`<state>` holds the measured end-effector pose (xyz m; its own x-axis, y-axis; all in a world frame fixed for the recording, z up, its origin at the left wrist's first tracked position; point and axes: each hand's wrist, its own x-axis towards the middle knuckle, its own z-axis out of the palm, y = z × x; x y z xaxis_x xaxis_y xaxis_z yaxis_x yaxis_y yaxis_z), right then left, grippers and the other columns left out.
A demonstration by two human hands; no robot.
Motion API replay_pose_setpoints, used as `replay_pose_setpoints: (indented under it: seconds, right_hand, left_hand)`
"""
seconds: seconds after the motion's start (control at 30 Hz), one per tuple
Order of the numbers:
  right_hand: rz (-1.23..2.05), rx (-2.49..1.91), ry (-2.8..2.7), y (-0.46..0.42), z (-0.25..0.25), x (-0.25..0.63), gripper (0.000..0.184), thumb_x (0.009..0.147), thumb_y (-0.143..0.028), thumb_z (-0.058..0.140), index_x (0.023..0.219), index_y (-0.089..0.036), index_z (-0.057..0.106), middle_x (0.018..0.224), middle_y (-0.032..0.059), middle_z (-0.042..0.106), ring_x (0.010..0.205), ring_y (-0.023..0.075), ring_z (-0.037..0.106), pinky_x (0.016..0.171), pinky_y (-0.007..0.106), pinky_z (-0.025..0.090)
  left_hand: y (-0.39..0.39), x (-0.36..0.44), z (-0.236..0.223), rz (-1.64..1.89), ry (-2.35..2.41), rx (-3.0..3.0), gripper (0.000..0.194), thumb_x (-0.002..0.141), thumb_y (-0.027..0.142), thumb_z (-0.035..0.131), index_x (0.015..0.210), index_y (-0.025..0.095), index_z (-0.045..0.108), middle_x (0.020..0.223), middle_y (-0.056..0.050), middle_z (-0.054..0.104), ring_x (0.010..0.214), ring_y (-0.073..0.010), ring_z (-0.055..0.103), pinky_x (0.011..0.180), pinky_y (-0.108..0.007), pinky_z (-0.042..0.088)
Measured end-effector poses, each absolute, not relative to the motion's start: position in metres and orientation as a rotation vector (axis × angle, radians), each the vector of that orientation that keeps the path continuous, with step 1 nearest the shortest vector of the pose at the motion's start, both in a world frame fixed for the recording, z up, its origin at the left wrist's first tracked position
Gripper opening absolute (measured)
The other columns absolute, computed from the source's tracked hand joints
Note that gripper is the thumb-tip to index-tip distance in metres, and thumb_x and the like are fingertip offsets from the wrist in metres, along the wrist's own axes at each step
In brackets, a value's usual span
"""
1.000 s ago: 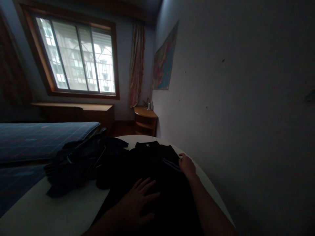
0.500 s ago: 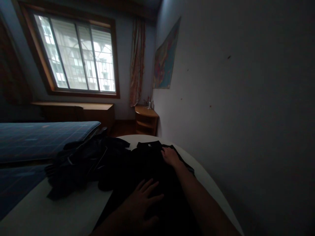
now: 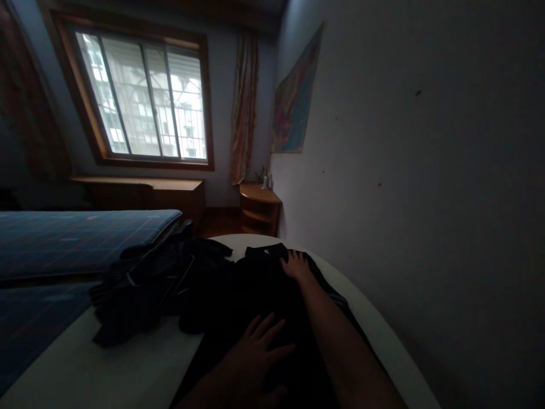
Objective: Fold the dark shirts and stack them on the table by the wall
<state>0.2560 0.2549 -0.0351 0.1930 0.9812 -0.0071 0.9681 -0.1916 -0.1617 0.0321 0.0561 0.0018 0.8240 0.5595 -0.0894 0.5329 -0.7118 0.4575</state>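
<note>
The right hand [image 3: 297, 266] has its fingers spread, clasping nothing, and lies on the far right part of a black cloth garment with a collar [image 3: 255, 289], near the shoulder. The left hand [image 3: 261, 349] is nearer and further left, palm down with fingers splayed over the garment's dark body; it grips nothing, though how firmly it presses cannot be told in the gloom. The garment lies spread out, collar at the far end, with a small pale label [image 3: 267, 251] inside the neck and light stripes [image 3: 338, 298] along its right side, just beside the right forearm.

Beneath it is a round white table [image 3: 140, 363], its curved edge showing at far and right. On the left of the table, against the garment, sits a crumpled heap of dark clothing with thin white trim [image 3: 145, 284]. Further left is a blue checked mattress [image 3: 85, 241]. At the far side are a long brown wooden desk [image 3: 170, 184] below a wood-framed sliding window [image 3: 145, 102], and a rounded wooden corner shelf [image 3: 259, 195] beneath a patterned orange curtain [image 3: 244, 113]. A colourful map [image 3: 295, 105] hangs on the pale right wall [image 3: 404, 238].
</note>
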Motion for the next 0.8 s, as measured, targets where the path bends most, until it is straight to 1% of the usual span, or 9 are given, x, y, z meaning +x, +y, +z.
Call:
replay_pose_setpoints:
  seconds: [0.13, 0.2, 0.3, 0.37, 0.4, 0.47, 0.53, 0.7, 0.8]
  right_hand:
    - [0.083, -2.319, -1.864, 0.249, -0.023, 0.24, 0.058, 0.098, -0.038, 0.032, 0.145, -0.005, 0.043, 0.145, 0.0244, 0.047, 0.135, 0.0349, 0.042, 0.11, 0.047, 0.028]
    - [0.054, -2.284, -1.845, 0.245, -0.019, 0.224, 0.059, 0.099, -0.04, 0.029, 0.147, -0.008, 0.039, 0.141, 0.0242, 0.051, 0.13, 0.0339, 0.047, 0.107, 0.047, 0.03]
    - [0.179, -2.237, -1.876, 0.241, -0.021, 0.196, 0.079, 0.09, -0.065, 0.04, 0.156, -0.023, 0.023, 0.153, 0.0207, 0.036, 0.134, 0.0392, 0.042, 0.105, 0.055, 0.029]
    - [0.304, -2.252, -1.913, 0.242, -0.028, 0.181, 0.091, 0.082, -0.076, 0.045, 0.156, -0.03, 0.018, 0.161, 0.0191, 0.02, 0.141, 0.0455, 0.027, 0.106, 0.064, 0.02]
    - [0.347, -2.274, -1.923, 0.244, -0.032, 0.176, 0.092, 0.081, -0.078, 0.044, 0.156, -0.031, 0.018, 0.162, 0.0186, 0.015, 0.144, 0.0473, 0.019, 0.107, 0.066, 0.014]
    - [0.388, -2.314, -1.909, 0.249, -0.039, 0.168, 0.088, 0.085, -0.077, 0.037, 0.157, -0.029, 0.019, 0.164, 0.0184, 0.008, 0.146, 0.0472, 0.007, 0.109, 0.066, 0.002]
    - [0.395, -2.347, -1.866, 0.256, -0.044, 0.164, 0.083, 0.089, -0.073, 0.032, 0.157, -0.027, 0.019, 0.164, 0.0191, 0.005, 0.147, 0.0461, 0.004, 0.109, 0.065, -0.003]
    - [0.368, -2.334, -1.787, 0.27, -0.045, 0.159, 0.079, 0.092, -0.068, 0.031, 0.157, -0.023, 0.022, 0.164, 0.02, 0.005, 0.147, 0.045, 0.005, 0.11, 0.064, -0.004]
    - [0.406, -2.284, -1.807, 0.271, -0.042, 0.164, 0.083, 0.09, -0.071, 0.033, 0.157, -0.023, 0.022, 0.164, 0.0191, 0.005, 0.148, 0.044, 0.005, 0.112, 0.061, -0.001]
  left_hand:
    - [0.057, 0.03, -0.007, 0.138, 0.774, 2.545, 0.078, 0.078, 0.037, 0.07, 0.149, 0.038, 0.037, 0.163, -0.006, 0.017, 0.148, -0.0391, 0.01, 0.115, -0.068, 0.007]
    - [0.058, 0.03, -0.01, 0.156, 0.764, 2.551, 0.079, 0.078, 0.037, 0.07, 0.149, 0.038, 0.037, 0.163, -0.006, 0.016, 0.148, -0.0394, 0.01, 0.115, -0.069, 0.007]
    - [0.057, 0.031, -0.009, 0.165, 0.761, 2.549, 0.076, 0.078, 0.037, 0.069, 0.148, 0.038, 0.039, 0.163, -0.005, 0.019, 0.148, -0.0391, 0.012, 0.116, -0.068, 0.007]
    - [0.057, 0.032, -0.006, 0.168, 0.75, 2.545, 0.077, 0.079, 0.037, 0.069, 0.148, 0.039, 0.038, 0.163, -0.004, 0.02, 0.149, -0.0387, 0.012, 0.116, -0.067, 0.007]
    - [0.057, 0.032, -0.005, 0.168, 0.745, 2.545, 0.078, 0.078, 0.037, 0.07, 0.149, 0.039, 0.036, 0.163, -0.003, 0.02, 0.149, -0.0387, 0.012, 0.116, -0.067, 0.007]
    - [0.057, 0.033, -0.002, 0.145, 0.745, 2.55, 0.083, 0.077, 0.035, 0.07, 0.15, 0.041, 0.033, 0.164, -0.003, 0.018, 0.149, -0.0388, 0.011, 0.116, -0.067, 0.009]
    - [0.058, 0.034, -0.002, 0.113, 0.753, 2.562, 0.085, 0.076, 0.033, 0.071, 0.151, 0.041, 0.031, 0.164, -0.003, 0.017, 0.149, -0.0391, 0.01, 0.116, -0.067, 0.01]
    - [0.062, 0.036, -0.008, 0.13, 0.735, 2.595, 0.087, 0.078, 0.038, 0.071, 0.153, 0.041, 0.027, 0.164, -0.003, 0.017, 0.149, -0.0394, 0.01, 0.116, -0.068, 0.01]
    - [0.063, 0.036, -0.012, 0.142, 0.732, 2.599, 0.089, 0.077, 0.039, 0.071, 0.153, 0.041, 0.025, 0.164, -0.004, 0.014, 0.148, -0.0423, 0.01, 0.114, -0.071, 0.011]
